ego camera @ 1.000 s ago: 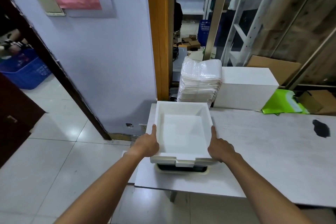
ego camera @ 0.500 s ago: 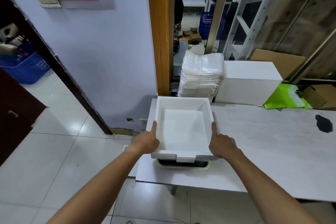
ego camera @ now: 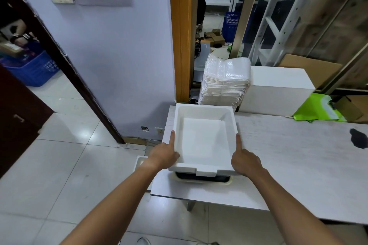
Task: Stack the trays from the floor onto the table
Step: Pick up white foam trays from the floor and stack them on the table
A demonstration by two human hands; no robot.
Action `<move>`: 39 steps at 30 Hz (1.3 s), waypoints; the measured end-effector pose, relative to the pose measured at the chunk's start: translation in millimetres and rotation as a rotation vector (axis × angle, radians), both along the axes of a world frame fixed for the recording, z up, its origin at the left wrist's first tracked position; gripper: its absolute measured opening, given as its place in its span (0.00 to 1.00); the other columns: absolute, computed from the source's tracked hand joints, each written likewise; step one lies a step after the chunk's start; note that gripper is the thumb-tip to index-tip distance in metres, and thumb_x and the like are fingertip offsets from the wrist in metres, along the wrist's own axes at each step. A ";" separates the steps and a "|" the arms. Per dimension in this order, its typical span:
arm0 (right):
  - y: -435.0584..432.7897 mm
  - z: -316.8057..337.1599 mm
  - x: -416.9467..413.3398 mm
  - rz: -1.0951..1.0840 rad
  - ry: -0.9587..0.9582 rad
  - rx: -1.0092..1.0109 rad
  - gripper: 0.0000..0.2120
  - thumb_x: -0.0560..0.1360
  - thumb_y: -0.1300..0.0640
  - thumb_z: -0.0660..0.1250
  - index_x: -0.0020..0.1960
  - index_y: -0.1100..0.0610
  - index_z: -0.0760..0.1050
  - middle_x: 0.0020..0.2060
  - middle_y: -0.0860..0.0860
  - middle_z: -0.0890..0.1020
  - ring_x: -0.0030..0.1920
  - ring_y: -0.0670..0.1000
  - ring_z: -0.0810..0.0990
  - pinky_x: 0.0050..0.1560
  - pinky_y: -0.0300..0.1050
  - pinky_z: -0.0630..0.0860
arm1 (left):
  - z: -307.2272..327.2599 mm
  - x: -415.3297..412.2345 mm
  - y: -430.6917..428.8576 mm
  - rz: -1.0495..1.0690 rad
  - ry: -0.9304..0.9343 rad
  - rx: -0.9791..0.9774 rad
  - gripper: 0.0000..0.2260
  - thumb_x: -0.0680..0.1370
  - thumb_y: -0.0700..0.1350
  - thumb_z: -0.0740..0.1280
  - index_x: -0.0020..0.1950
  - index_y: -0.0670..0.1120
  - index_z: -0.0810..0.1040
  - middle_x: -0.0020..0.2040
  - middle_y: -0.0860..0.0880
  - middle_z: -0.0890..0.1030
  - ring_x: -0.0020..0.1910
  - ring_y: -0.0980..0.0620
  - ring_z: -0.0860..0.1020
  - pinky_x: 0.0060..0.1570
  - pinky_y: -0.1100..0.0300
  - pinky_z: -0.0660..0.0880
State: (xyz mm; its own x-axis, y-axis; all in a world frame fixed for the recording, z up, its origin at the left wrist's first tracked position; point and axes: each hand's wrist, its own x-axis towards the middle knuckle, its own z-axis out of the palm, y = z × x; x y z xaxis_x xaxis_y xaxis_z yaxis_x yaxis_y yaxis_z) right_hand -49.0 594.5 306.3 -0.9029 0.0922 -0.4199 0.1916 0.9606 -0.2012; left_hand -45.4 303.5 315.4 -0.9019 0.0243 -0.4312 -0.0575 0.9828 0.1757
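left hand [ego camera: 165, 156] and right hand [ego camera: 246, 163] clamped on white tray's [ego camera: 205, 139] side walls, forefingers straight | tray atop dark tray [ego camera: 201, 178] at table [ego camera: 288, 165] corner | wrapped stack [ego camera: 225, 81], white box [ego camera: 278, 89] behind

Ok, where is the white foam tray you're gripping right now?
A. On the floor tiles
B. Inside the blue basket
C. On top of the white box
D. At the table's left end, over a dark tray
D: the white foam tray, with the left hand and right hand on its sides, sits over a dark tray at the table's left end.
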 end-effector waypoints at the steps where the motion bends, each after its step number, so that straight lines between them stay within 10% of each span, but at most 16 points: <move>1: -0.6 -1.9 -0.8 0.002 0.008 0.000 0.43 0.78 0.60 0.55 0.79 0.52 0.27 0.45 0.54 0.79 0.37 0.54 0.74 0.41 0.47 0.69 | 0.2 2.2 1.2 -0.022 0.036 -0.040 0.35 0.82 0.54 0.54 0.81 0.46 0.36 0.53 0.38 0.80 0.46 0.39 0.78 0.43 0.50 0.70; 10: -31.3 -8.3 -7.1 0.130 0.581 0.080 0.27 0.72 0.61 0.67 0.70 0.64 0.71 0.60 0.62 0.77 0.54 0.63 0.77 0.58 0.55 0.73 | -13.2 19.0 -11.3 0.111 0.116 0.059 0.34 0.81 0.65 0.46 0.81 0.46 0.48 0.59 0.40 0.82 0.57 0.38 0.80 0.57 0.45 0.74; 21: -168.7 4.8 -22.9 0.464 0.530 -0.158 0.20 0.78 0.60 0.62 0.68 0.62 0.73 0.59 0.60 0.79 0.56 0.61 0.77 0.61 0.54 0.72 | -18.8 48.3 -91.7 0.470 0.268 0.334 0.25 0.82 0.60 0.53 0.70 0.46 0.72 0.64 0.44 0.80 0.62 0.43 0.77 0.60 0.49 0.73; 39: -324.6 -81.8 -64.6 0.520 0.169 0.024 0.16 0.78 0.55 0.60 0.62 0.62 0.73 0.59 0.60 0.78 0.59 0.60 0.75 0.59 0.52 0.72 | -142.9 29.7 -265.3 0.697 0.103 0.372 0.22 0.84 0.56 0.54 0.67 0.43 0.75 0.63 0.42 0.80 0.60 0.40 0.76 0.52 0.52 0.68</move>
State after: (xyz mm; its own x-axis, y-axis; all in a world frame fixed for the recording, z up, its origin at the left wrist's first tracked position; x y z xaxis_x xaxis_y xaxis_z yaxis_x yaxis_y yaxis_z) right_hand -113.6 270.0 224.5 -0.8866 -0.3769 -0.2680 -0.3431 0.9246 -0.1653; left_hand -15.7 38.3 172.5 -0.7974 -0.4342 -0.4191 -0.6029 0.6024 0.5230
